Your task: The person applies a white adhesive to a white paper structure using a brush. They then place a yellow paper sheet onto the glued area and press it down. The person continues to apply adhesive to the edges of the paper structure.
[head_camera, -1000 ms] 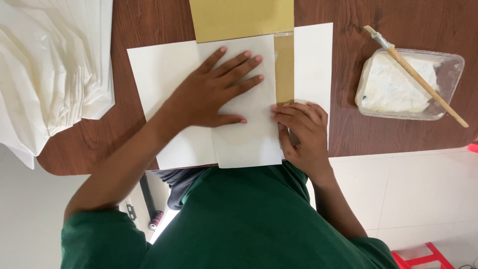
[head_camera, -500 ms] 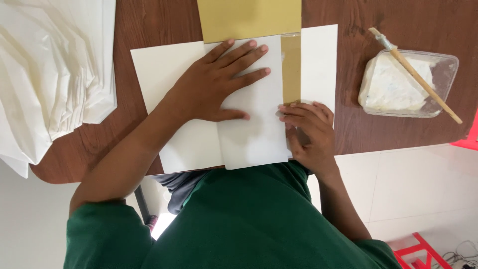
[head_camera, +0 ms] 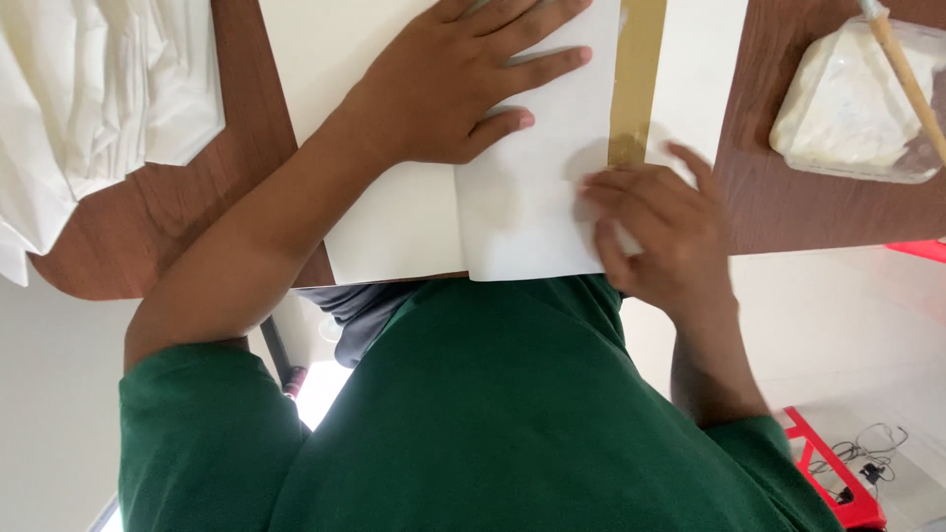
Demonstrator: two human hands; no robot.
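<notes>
The left hand (head_camera: 463, 89) lies flat with fingers spread on a folded white paper sheet (head_camera: 537, 197), pressing it against a larger cream sheet (head_camera: 394, 227) underneath — a hold that looks meant to keep the fold from shifting. The right hand (head_camera: 655, 222) rests at the folded sheet's near right edge with fingers curled and bunched together, their tips bearing down on the paper beside a tan strip (head_camera: 636, 79) that runs away from the hand toward the far edge of the view. The pressure there seems aimed at seating the white flap along that strip; whether the strip is tape, glue-coated card or bare backing cannot be told.

Both sheets sit on a dark wood worktop (head_camera: 251, 197), with their near edge overhanging it just in front of the person's green shirt (head_camera: 512, 414).

Well to the right of the right hand stands a clear plastic tub (head_camera: 847, 108) holding a thick white paste, and a wooden-handled brush (head_camera: 907, 74) lies slanted across its rim — kept within reach but apart from the paper. Far to the left of the left hand lies a loose stack of white paper sheets (head_camera: 108, 89), fanned and partly hanging off the worktop's edge.
</notes>
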